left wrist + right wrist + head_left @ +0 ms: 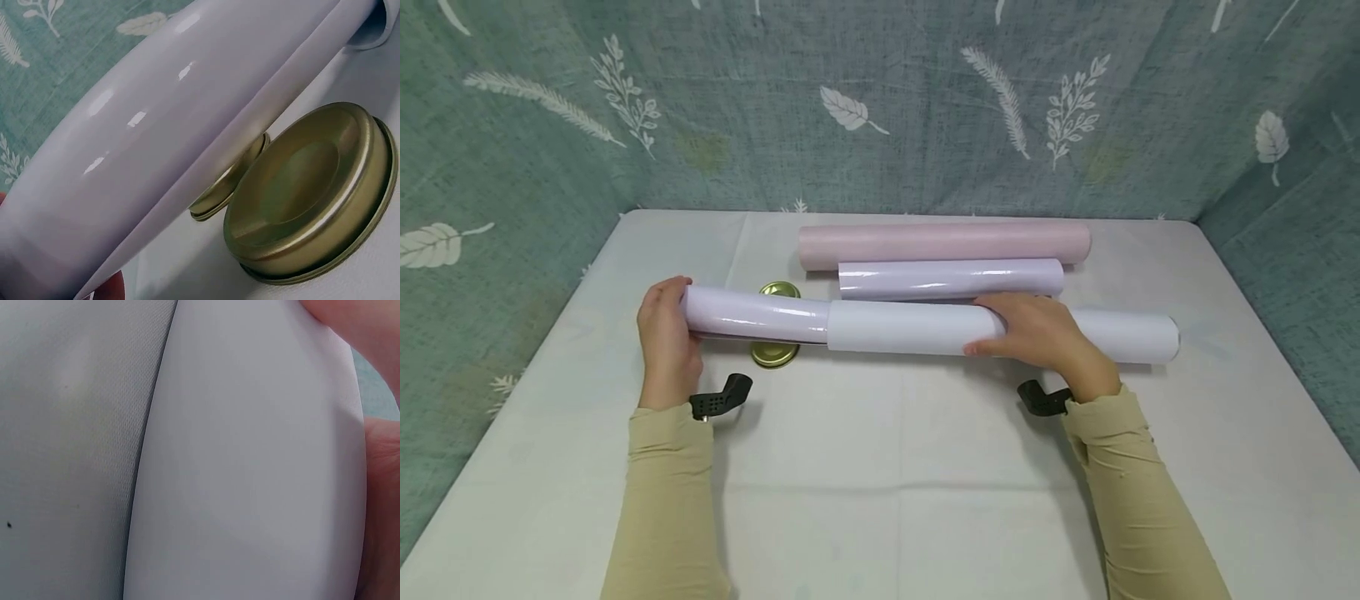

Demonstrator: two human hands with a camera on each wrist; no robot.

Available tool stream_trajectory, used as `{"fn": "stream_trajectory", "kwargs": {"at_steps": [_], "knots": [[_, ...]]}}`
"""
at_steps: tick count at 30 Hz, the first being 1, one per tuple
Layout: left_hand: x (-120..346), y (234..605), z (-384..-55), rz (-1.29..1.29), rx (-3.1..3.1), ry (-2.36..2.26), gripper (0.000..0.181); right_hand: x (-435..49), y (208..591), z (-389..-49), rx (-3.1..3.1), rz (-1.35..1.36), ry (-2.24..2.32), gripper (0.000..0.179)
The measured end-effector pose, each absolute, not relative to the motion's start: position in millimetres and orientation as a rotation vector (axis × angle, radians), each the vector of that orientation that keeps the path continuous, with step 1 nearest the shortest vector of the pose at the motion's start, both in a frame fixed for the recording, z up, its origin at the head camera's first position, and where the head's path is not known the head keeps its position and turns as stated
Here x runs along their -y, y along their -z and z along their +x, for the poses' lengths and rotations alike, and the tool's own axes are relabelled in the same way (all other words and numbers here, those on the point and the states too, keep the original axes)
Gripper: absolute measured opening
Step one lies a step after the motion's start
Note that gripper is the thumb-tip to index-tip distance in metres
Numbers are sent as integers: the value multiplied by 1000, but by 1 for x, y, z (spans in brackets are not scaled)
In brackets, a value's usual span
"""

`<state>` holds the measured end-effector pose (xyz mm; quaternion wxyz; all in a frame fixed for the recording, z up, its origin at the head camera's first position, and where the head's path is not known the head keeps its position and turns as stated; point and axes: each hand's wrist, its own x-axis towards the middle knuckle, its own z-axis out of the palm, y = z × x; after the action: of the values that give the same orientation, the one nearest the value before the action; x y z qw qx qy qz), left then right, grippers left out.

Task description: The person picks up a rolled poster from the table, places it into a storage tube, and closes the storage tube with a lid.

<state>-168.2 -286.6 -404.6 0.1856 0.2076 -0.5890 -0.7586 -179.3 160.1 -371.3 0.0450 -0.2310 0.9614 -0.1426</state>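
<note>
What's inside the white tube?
One end of the lilac roll in the left hand goes into the white tube. How far it reaches, and anything deeper inside, is covered from view.

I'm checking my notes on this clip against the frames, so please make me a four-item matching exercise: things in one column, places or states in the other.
Things:
1. Pink roll
2. White tube
3. Gold lids
4. Left hand

Places or states:
A. Gripped by the right hand
B. Holding the left end of the front lilac roll
C. Lying farthest back on the table
D. Round and metallic

Pairs: 1-C, 2-A, 3-D, 4-B
</note>
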Motion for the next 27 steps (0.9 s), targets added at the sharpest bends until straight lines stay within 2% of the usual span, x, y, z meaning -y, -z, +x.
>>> {"fn": "stream_trajectory", "kwargs": {"at_steps": [8,13,23,27], "knots": [[278,404,-165,576,1778,2053,40,-159,372,-179,-2939,-695,427,80],[269,392,-159,639,1767,2057,44,-160,373,-179,-2941,-697,427,81],[274,390,-157,621,1367,2474,39,-159,372,-178,-2941,-692,423,83],[273,391,-158,606,1385,2538,39,-158,371,-177,-2941,-688,424,82]]}}
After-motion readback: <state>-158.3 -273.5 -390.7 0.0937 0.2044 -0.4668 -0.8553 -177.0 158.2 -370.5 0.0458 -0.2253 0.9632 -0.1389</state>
